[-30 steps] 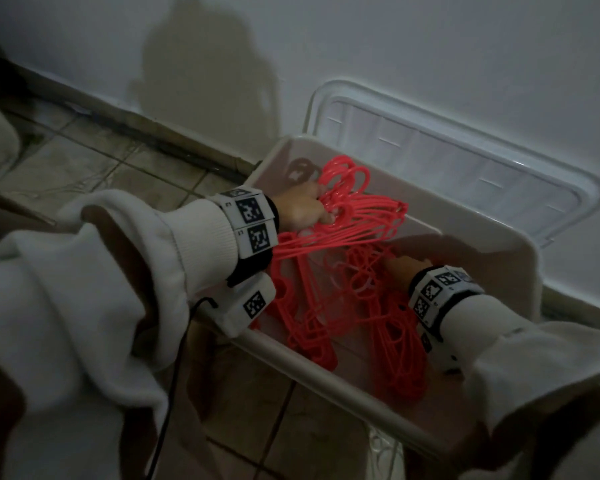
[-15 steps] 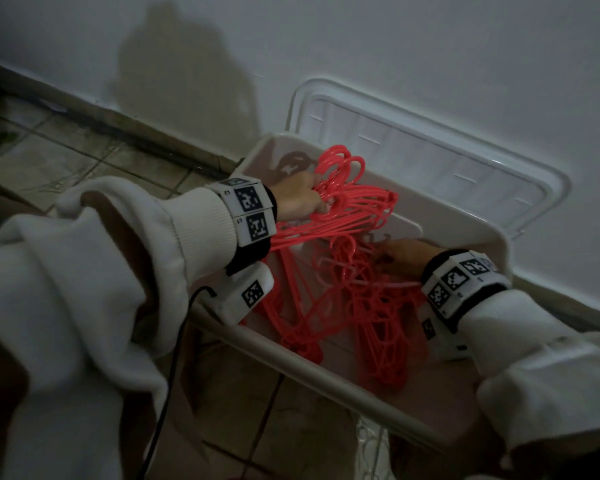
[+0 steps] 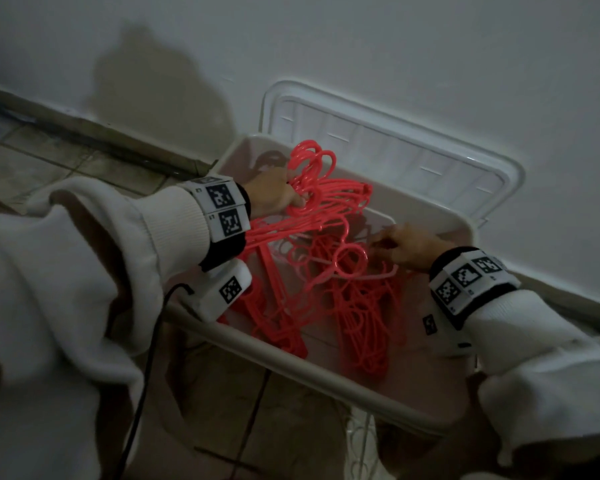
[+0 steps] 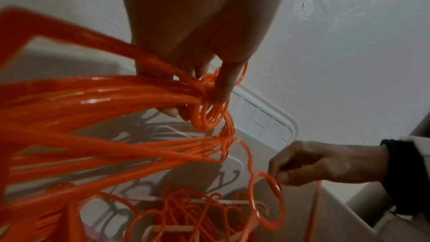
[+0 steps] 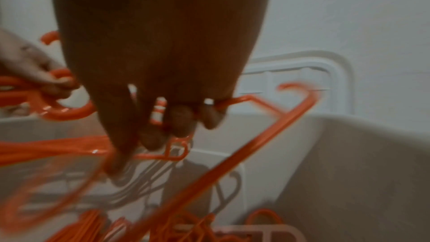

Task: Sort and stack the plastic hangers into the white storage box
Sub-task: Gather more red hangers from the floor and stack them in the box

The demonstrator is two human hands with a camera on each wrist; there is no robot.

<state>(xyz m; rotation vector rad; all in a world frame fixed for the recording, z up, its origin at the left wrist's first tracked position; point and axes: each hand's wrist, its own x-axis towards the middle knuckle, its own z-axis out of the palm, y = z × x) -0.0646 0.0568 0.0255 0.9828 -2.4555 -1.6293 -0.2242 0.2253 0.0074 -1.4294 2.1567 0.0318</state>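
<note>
A white storage box stands on the floor against the wall, holding a tangle of red-orange plastic hangers. My left hand grips a bundle of hangers by their necks, over the box's far left corner. My right hand is inside the box near its far wall, fingers curled round a single hanger. The wrist views show that hanger's loop beside my right hand and my left hand. Loose hangers lie on the box's bottom.
The box's white lid leans against the grey wall behind it. Tiled floor and a dark skirting strip run to the left. A black cable hangs from my left wrist, beside the box's near rim.
My right hand has come up from the pile and moved toward the box's far wall with one hanger. My left hand keeps its bundle at the same corner.
</note>
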